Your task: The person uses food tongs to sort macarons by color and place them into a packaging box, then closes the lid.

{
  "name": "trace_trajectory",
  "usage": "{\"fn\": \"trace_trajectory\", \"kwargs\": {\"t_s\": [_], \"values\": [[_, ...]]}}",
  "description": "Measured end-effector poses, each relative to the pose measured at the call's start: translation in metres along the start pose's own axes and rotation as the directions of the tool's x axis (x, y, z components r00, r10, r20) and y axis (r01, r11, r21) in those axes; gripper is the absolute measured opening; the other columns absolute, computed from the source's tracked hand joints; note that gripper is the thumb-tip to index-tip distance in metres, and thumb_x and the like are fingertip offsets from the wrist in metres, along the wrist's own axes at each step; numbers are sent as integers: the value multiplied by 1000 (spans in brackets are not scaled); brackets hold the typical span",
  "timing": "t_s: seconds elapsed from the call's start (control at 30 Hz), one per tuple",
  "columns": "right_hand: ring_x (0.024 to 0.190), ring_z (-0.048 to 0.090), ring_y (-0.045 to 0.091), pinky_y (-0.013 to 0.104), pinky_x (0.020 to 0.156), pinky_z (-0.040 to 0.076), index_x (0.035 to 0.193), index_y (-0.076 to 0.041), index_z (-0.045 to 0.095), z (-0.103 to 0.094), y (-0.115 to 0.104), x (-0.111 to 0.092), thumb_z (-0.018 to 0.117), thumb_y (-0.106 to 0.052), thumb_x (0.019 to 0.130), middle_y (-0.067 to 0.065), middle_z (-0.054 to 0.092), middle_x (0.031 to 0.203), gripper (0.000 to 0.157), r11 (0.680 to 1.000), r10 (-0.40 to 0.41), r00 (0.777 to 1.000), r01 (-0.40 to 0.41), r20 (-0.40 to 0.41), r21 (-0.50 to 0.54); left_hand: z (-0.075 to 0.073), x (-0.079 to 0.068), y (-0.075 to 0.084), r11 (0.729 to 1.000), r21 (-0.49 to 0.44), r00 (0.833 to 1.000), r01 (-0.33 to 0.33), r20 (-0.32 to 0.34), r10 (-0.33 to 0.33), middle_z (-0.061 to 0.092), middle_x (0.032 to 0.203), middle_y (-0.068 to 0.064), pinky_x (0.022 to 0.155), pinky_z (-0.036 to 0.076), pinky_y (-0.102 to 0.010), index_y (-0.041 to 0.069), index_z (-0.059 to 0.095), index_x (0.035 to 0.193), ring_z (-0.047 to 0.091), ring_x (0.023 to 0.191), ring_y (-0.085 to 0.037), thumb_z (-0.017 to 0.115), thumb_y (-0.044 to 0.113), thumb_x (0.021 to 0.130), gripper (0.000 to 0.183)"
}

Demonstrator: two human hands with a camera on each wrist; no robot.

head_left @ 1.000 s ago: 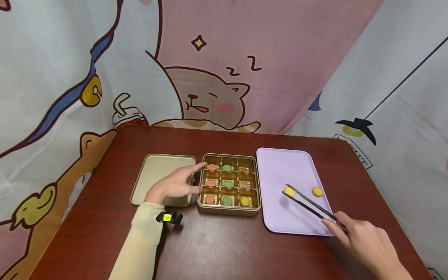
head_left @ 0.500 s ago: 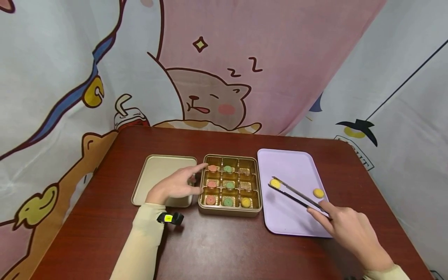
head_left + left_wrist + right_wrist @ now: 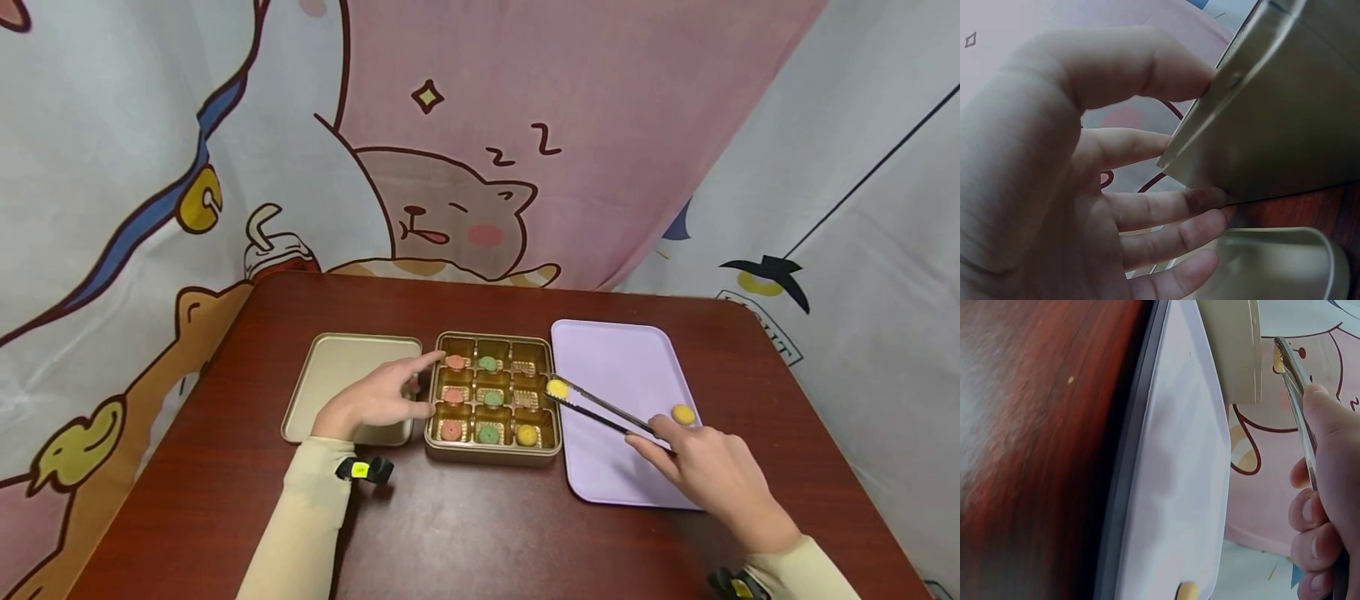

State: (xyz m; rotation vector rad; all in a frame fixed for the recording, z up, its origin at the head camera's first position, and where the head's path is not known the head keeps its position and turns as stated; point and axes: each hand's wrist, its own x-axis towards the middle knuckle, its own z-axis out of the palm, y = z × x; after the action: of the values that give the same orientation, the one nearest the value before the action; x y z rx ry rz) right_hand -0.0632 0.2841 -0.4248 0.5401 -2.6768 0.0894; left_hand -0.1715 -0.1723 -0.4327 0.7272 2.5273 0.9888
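My right hand [image 3: 712, 475] grips a pair of metal tongs [image 3: 611, 413], and their tips pinch a round yellow cookie [image 3: 557, 389]. That cookie is raised over the right rim of the gold tin [image 3: 491, 455]. Inside the tin, a gold divider makes rows of compartments: pink cookies [image 3: 452, 430] on the left, green cookies [image 3: 489, 433] in the middle, one yellow cookie [image 3: 527, 434] at the front right. My left hand [image 3: 378, 393] has its thumb and fingers spread against the tin's left side; the left wrist view shows fingertips at the tin wall [image 3: 1272, 125].
A lilac tray [image 3: 622, 358] lies right of the tin, with another yellow cookie [image 3: 682, 414] near its right edge. Left of the tin, partly beneath my left hand, is the gold lid [image 3: 341, 358]. The brown table [image 3: 480, 533] backs onto a printed curtain [image 3: 600, 125].
My right hand has moved left with the tongs, carrying the yellow cookie from over the lilac tray to the tin's right rim. The left hand stays in place at the tin.
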Motion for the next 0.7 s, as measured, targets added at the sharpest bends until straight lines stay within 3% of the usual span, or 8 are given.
{"fn": "trace_trajectory", "kwargs": {"t_s": [0.13, 0.3, 0.53, 0.7], "values": [[43, 25, 10, 28, 38, 20, 76, -22, 52, 5, -5, 7, 76, -53, 90, -6, 31, 61, 42, 998, -57, 998, 57, -36, -6, 1, -1, -1, 1000, -12, 1000, 10, 0, -10, 48, 158, -13, 101, 50, -51, 17, 29, 168, 61, 119, -25, 75, 23, 91, 90], [48, 29, 16, 27, 37, 18, 76, -20, 52, 10, -9, 16, 58, -65, 99, -10, 31, 47, 51, 992, -121, 990, 119, -75, -28, 2, 0, 0, 1000, -2, 1000, 5, -3, -5, 54, 151, -13, 101, 49, -50, 17, 30, 167, 62, 116, -25, 75, 24, 91, 89], [47, 27, 14, 27, 37, 19, 77, -18, 51, 11, -13, 21, 57, -66, 99, -14, 30, 44, 53, 992, -117, 991, 114, -58, -49, 1, 0, 2, 1000, 21, 1000, -12, -11, 12, 61, 134, -10, 96, 49, -47, 16, 32, 166, 61, 105, -22, 76, 25, 90, 89], [47, 29, 14, 27, 37, 19, 77, -17, 53, 10, -14, 22, 53, -68, 100, -15, 30, 45, 55, 994, -103, 993, 101, -55, -39, 0, 0, -1, 1000, 1, 1000, -7, -7, 7, 56, 148, -13, 100, 50, -50, 16, 31, 167, 62, 113, -24, 76, 24, 90, 90]]}}
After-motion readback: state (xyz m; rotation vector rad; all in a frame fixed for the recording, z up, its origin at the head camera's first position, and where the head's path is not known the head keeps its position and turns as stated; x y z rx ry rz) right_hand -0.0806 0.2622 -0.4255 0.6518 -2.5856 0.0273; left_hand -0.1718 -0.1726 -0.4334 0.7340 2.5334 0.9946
